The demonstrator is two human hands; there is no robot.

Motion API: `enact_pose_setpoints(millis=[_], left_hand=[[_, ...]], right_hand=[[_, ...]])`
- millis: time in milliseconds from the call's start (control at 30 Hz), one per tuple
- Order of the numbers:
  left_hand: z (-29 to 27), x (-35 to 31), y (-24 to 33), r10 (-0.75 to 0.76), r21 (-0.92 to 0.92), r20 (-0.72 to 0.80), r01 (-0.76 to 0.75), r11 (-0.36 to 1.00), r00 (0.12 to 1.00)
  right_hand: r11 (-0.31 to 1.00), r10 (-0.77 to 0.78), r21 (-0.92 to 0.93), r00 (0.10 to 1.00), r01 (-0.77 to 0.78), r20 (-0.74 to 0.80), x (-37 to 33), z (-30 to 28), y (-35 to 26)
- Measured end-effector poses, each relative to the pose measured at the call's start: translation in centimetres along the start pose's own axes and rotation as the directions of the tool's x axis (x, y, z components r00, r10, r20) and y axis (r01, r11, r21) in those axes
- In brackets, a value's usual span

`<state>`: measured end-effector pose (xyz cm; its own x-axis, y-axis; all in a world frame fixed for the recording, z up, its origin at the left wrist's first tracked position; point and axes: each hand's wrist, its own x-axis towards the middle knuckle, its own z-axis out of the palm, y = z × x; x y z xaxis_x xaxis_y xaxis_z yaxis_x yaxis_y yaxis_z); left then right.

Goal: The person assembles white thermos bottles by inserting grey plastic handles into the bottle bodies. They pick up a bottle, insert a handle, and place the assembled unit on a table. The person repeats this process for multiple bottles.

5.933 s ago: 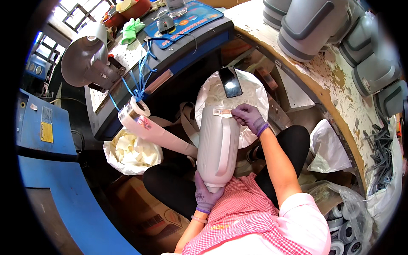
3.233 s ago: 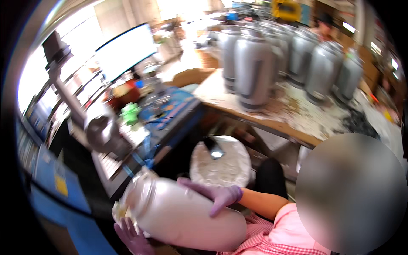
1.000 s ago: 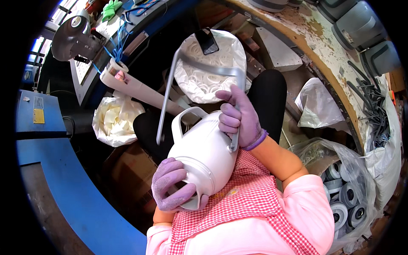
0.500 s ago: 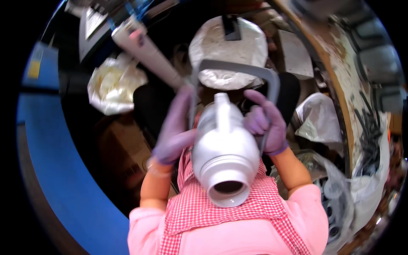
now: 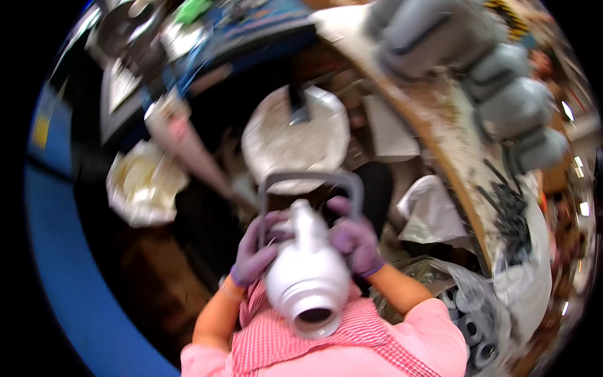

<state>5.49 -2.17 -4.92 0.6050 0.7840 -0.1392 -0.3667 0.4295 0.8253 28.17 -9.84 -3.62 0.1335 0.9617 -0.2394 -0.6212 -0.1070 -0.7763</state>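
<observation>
we see the white plastic jug body (image 5: 306, 276) held over the lap, its open round mouth turned toward the camera and its narrower end pointing away. our left hand (image 5: 256, 251), in a purple glove, is wrapped around the jug's left flank with the fingers closed against it; our right hand (image 5: 355, 239), gloved the same, grips the right flank in the same way, so both hands are holding the jug between them. a grey u-shaped handle (image 5: 311, 183) arches over the far end of the jug, its two legs running down beside our fingers; whether it is attached we cannot tell through the blur. beyond it lies a round white bag (image 5: 295, 135) with a dark object on top. to the left sit a crumpled pale bag (image 5: 146, 182) and a long pale tube (image 5: 188, 147) slanting across. to the right, a worn workbench (image 5: 452, 138) carries a row of grey jug bodies (image 5: 483, 69).
</observation>
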Motion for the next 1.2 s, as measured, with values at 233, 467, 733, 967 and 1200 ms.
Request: enact_pose_setpoints(millis=[233,467,733,967,1200], left_hand=[[-0.8,-1.4,-2.5,0.122,-0.088,0.03,-0.119,0.989,0.992],[0.6,-1.4,-2.1,0.097,0.043,-0.114,-0.093,0.995,0.989],[-0.8,-1.6,-2.3,0.12,0.105,0.057,-0.126,0.987,0.991],[1.6,-0.6,-0.4,-0.066,0.171,0.029,0.06,0.983,0.997],[1.4,-1.0,-0.2,-0.087,0.1,0.047,0.082,0.992,0.995]], right_hand=[[0.997,0.012,0.07,0.975,-0.028,0.221,-0.2,-0.6,0.2],[0.997,0.0,0.076,0.984,-0.014,0.176,-0.7,-0.6,-0.1],[0.999,0.029,-0.034,0.996,-0.026,0.089,-1.3,0.0,-0.7],[0.962,-0.125,0.246,0.992,0.12,0.005,-3.0,-1.6,0.9],[0.955,-0.149,0.274,0.984,0.116,0.102,-2.1,-2.2,1.2]])
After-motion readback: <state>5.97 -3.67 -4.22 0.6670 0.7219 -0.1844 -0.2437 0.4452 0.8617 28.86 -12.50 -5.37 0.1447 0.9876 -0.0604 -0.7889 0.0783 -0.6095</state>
